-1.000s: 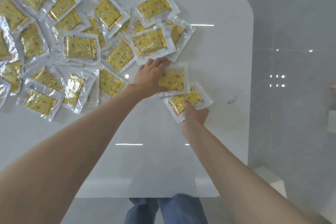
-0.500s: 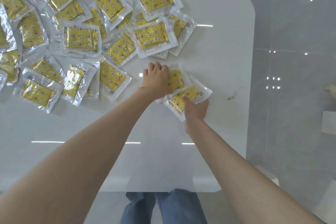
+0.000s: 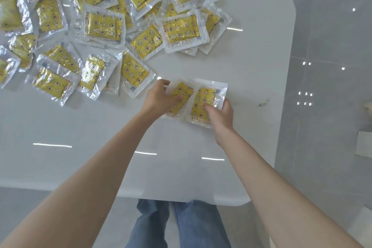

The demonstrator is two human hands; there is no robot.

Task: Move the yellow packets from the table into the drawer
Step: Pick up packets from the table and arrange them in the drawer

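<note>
Quick log from my end. Left hand (image 3: 159,98) grips the first packet (image 3: 182,93): thumb laid across the yellow face, fingers curled round its upper-left edge. Right hand (image 3: 220,116) pinches the second packet (image 3: 204,97), with the thumb on top and the fingers tucked behind the right-hand clear border. The two sit side by side over the white table (image 3: 251,62), toward its right side. Their clear borders look to overlap, though film on film is hard to read here. The other packets (image 3: 104,26) lie in a loose overlapping heap up and to the left, apart from both hands (no drawer in view).

Handling, my judgement: these are thin, light, floppy sachets in slick crinkly film. They should slide easily over each other and over the glossy top. The best hold is the wide sealed border, thumb over and fingers under, not a squeeze on the yellow middle. They're not fragile, but stacked ones may slip out of a loose pinch.
</note>
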